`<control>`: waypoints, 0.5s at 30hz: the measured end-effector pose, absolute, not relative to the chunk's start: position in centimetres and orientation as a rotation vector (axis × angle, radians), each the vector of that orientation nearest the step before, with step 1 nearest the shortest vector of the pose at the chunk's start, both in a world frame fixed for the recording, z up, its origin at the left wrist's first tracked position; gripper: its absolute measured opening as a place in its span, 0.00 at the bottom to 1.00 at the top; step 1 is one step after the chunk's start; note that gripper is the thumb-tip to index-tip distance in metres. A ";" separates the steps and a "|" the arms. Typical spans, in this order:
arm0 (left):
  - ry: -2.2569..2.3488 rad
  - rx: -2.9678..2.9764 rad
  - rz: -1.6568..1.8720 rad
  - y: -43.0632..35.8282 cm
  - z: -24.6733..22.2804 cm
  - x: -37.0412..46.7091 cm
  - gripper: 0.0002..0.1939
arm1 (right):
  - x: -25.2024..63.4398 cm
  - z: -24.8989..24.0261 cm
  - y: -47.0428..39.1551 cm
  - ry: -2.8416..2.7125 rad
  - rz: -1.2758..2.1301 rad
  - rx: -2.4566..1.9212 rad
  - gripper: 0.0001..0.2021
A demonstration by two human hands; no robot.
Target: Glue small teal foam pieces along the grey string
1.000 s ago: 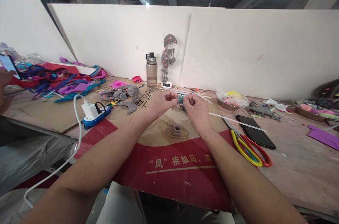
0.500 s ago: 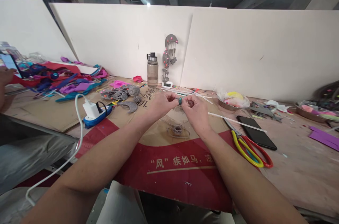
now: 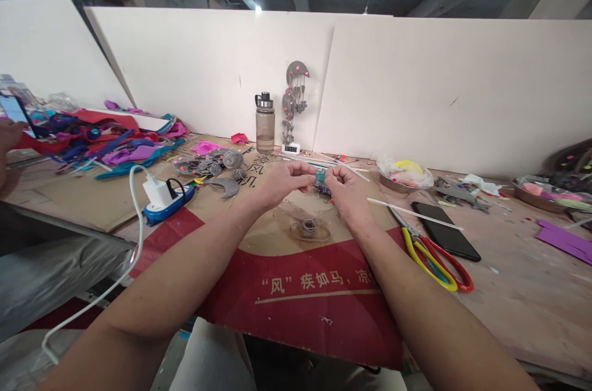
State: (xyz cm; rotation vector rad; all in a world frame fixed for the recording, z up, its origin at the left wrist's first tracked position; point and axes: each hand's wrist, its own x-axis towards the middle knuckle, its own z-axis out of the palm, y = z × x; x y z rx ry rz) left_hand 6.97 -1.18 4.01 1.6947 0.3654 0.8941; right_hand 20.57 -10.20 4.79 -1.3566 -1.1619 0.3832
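Over the cardboard, a small teal piece point(image 3: 320, 177) is pinched between my two hands. My left hand point(image 3: 289, 182) grips its left side with thumb and fingers pressed together. On its right side, the fingers of my right hand point(image 3: 345, 190) are closed on it. Just below lies a loose coil of thin grey cord point(image 3: 309, 228). Behind my hands are thin white sticks point(image 3: 356, 168). A grey felt crescent point(image 3: 224, 186) and a bundle of grey felt pieces point(image 3: 203, 163) with pink dots lie left of my left hand.
Scissors point(image 3: 435, 258) and a black phone point(image 3: 446, 230) lie right. A bottle point(image 3: 265, 126) and a grey hanging ornament point(image 3: 296, 92) stand behind. Left are a blue power strip point(image 3: 169, 209), a white cable point(image 3: 134, 193), coloured felt point(image 3: 115, 138) and another person's hand point(image 3: 9, 135) with a phone.
The teal piece has shifted slightly right and shows more of its surface between my fingers. My right hand has moved slightly right and down.
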 end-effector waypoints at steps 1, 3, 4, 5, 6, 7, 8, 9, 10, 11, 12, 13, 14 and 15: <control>0.372 1.698 0.902 -1.2 4.0 7.0 0.13 | 20.6 4.7 -10.2 -1.167 0.381 -1.352 0.06; 0.371 1.728 0.913 -1.2 4.0 6.9 0.12 | 20.7 4.5 -10.1 -1.186 0.360 -1.344 0.05; 0.370 1.746 0.920 -1.2 4.0 6.9 0.12 | 20.7 4.3 -10.0 -1.202 0.339 -1.344 0.05; 0.373 1.768 0.928 -1.3 4.0 6.9 0.11 | 20.6 4.2 -9.9 -1.219 0.311 -1.344 0.04; 0.385 1.794 0.936 -1.3 4.1 6.9 0.10 | 20.6 4.1 -9.9 -1.238 0.280 -1.346 0.04; 0.403 1.824 0.944 -1.4 4.2 6.9 0.09 | 20.5 3.9 -9.8 -1.257 0.250 -1.348 0.03; 0.428 1.858 0.953 -1.5 4.3 6.8 0.08 | 20.5 3.8 -9.8 -1.276 0.224 -1.349 0.03; 0.455 1.891 0.963 -1.6 4.4 6.8 0.07 | 20.5 3.7 -9.8 -1.294 0.204 -1.349 0.03; 0.482 1.920 0.973 -1.7 4.5 6.9 0.05 | 20.4 3.6 -9.7 -1.308 0.187 -1.348 0.03; 0.504 1.939 0.984 -1.8 4.6 6.9 0.05 | 20.4 3.6 -9.7 -1.319 0.175 -1.348 0.04; 0.518 1.948 0.993 -1.9 4.7 6.9 0.04 | 20.4 3.5 -9.7 -1.327 0.165 -1.349 0.04; 0.525 1.953 1.000 -1.9 4.7 6.9 0.04 | 20.4 3.5 -9.7 -1.332 0.160 -1.350 0.04; 0.527 1.957 1.003 -2.0 4.7 6.9 0.04 | 20.3 3.5 -9.7 -1.334 0.160 -1.354 0.04; 0.528 1.963 1.001 -2.0 4.7 6.9 0.04 | 20.3 3.6 -9.7 -1.333 0.164 -1.359 0.04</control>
